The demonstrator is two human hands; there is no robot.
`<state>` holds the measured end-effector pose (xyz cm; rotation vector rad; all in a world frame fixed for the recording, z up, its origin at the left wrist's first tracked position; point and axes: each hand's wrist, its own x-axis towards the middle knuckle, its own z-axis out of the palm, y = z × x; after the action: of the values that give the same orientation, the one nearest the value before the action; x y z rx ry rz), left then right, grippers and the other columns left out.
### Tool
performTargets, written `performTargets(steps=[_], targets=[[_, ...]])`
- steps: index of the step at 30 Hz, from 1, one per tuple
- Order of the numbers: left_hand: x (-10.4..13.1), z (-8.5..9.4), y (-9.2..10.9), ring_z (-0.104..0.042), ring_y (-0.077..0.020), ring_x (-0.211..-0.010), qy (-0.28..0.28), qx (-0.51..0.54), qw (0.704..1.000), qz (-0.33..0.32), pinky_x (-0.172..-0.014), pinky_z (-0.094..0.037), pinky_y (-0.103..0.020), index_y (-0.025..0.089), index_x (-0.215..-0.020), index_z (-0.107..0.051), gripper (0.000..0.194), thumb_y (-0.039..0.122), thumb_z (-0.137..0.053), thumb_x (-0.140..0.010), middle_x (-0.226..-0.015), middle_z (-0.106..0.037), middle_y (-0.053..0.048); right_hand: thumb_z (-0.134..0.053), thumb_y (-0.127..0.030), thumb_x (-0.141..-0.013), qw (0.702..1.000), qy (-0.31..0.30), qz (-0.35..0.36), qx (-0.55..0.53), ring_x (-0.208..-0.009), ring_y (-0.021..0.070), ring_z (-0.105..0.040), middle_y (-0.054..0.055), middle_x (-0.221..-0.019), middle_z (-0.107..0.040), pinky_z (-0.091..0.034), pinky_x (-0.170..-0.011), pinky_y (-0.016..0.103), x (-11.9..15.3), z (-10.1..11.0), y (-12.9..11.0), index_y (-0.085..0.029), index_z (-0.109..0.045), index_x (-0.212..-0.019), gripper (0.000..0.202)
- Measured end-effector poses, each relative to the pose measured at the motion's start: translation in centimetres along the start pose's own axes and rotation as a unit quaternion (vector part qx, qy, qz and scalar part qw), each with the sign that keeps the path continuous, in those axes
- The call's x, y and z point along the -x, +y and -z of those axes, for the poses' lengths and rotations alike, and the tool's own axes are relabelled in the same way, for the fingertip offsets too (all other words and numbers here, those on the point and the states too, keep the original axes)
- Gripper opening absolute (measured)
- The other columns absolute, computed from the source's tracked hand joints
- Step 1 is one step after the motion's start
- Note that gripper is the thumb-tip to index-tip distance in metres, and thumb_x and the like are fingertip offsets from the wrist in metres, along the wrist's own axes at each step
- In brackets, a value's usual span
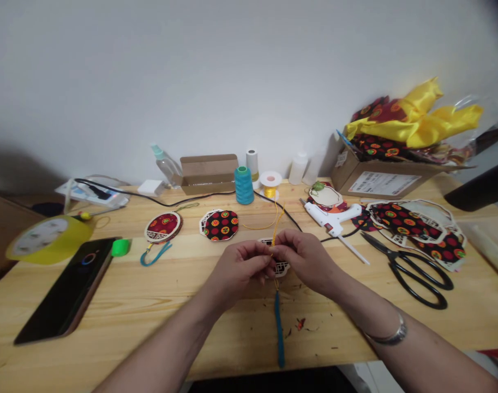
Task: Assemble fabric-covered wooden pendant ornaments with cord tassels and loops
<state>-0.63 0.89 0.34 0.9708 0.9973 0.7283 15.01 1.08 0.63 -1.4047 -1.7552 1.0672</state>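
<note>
My left hand (245, 266) and my right hand (304, 259) meet at the middle of the table, fingertips pinched on a yellow cord (274, 240). The cord runs up from the fingers and back towards a spool of yellow cord (270, 191). Beneath the fingers lies a wooden lattice ornament (280, 268), largely covered by the hands. A teal tassel (279, 327) hangs from a yellow loop below it, towards the table's front edge. The exact knot or crossing between the fingertips is hidden.
A teal thread cone (244, 186) stands at the back. To the right are a white glue gun (328, 219), black scissors (412, 267) and a cardboard box (369, 174) of fabric. Patterned ornaments (221, 225), a phone (66, 295) and yellow tape (48, 238) lie left.
</note>
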Motion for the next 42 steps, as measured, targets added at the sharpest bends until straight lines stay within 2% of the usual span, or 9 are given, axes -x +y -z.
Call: performTargets(steps=[5,13,20,25,28,31,36,42], targets=[[-0.3,0.3,-0.2,-0.047,-0.0062,-0.047,-0.002,0.002,1.000,-0.009,-0.045,-0.031,-0.018,0.011,-0.076,-0.069,0.017,0.027,-0.067,-0.069,-0.053,-0.058,0.000,-0.055,-0.019,-0.076,0.999,-0.002,-0.001,-0.043,-0.056,0.0093,-0.045,-0.004,-0.058,-0.052,-0.036,-0.053,0.021,-0.1,0.2,-0.2,-0.017,-0.052,-0.062,0.015],[-0.3,0.3,-0.4,-0.042,-0.0049,-0.046,0.003,0.061,0.998,0.007,-0.045,-0.027,-0.018,0.012,-0.071,-0.071,0.016,0.026,-0.072,-0.063,-0.051,-0.055,0.001,-0.056,-0.024,-0.074,0.985,-0.051,-0.049,-0.156,-0.049,0.0069,-0.036,-0.005,-0.053,-0.045,-0.028,-0.045,0.019,-0.1,0.6,-0.7,-0.016,-0.052,-0.062,0.015],[-0.3,0.3,-0.5,-0.037,-0.0042,-0.045,0.014,0.059,0.998,0.004,-0.046,-0.024,-0.019,0.012,-0.068,-0.070,0.013,0.023,-0.071,-0.064,-0.049,-0.052,0.003,-0.058,-0.025,-0.073,0.982,-0.056,-0.048,-0.172,-0.050,0.0068,-0.036,-0.005,-0.053,-0.044,-0.028,-0.045,0.019,-0.1,0.5,-0.7,-0.015,-0.052,-0.063,0.015],[-0.3,0.3,-0.6,-0.036,-0.0041,-0.045,0.030,0.058,0.998,0.003,-0.046,-0.024,-0.019,0.012,-0.069,-0.070,0.013,0.024,-0.071,-0.063,-0.050,-0.053,0.003,-0.057,-0.025,-0.075,0.990,-0.039,-0.042,-0.132,-0.052,0.0075,-0.039,-0.004,-0.055,-0.046,-0.031,-0.047,0.019,0.0,0.3,-0.6,-0.015,-0.053,-0.063,0.016],[-0.4,0.3,-0.6,-0.038,-0.0052,-0.047,0.032,0.054,0.998,-0.011,-0.048,-0.026,-0.020,0.012,-0.071,-0.071,0.014,0.024,-0.070,-0.065,-0.052,-0.054,0.002,-0.051,-0.027,-0.081,0.995,-0.041,-0.012,-0.091,-0.056,0.0090,-0.045,-0.003,-0.060,-0.052,-0.036,-0.052,0.021,-0.1,0.5,-0.3,-0.016,-0.057,-0.069,0.018],[-0.6,0.4,-0.4,-0.036,-0.0056,-0.046,0.053,0.043,0.997,-0.030,-0.046,-0.025,-0.020,0.011,-0.068,-0.070,0.015,0.026,-0.071,-0.065,-0.047,-0.049,0.003,-0.045,-0.027,-0.086,0.999,-0.044,0.016,-0.012,-0.062,0.0113,-0.051,0.000,-0.066,-0.059,-0.038,-0.058,0.023,-0.1,0.9,-0.1,-0.017,-0.060,-0.074,0.023],[-0.7,0.5,-0.2,-0.037,-0.0052,-0.045,0.081,0.057,0.994,-0.040,-0.046,-0.026,-0.020,0.011,-0.067,-0.069,0.017,0.027,-0.072,-0.064,-0.048,-0.051,0.003,-0.050,-0.032,-0.085,0.992,-0.014,0.016,0.126,-0.057,0.0118,-0.047,-0.001,-0.059,-0.057,-0.033,-0.053,0.024,0.0,1.2,0.2,-0.018,-0.055,-0.062,0.027],[-0.7,0.3,-0.2,-0.038,-0.0050,-0.045,0.099,0.047,0.993,-0.047,-0.043,-0.025,-0.019,0.010,-0.068,-0.069,0.018,0.027,-0.071,-0.064,-0.050,-0.055,0.001,-0.048,-0.032,-0.087,0.990,0.020,0.057,0.128,-0.059,0.0118,-0.050,-0.001,-0.063,-0.059,-0.034,-0.055,0.024,0.9,0.4,-0.2,-0.019,-0.056,-0.068,0.024]])
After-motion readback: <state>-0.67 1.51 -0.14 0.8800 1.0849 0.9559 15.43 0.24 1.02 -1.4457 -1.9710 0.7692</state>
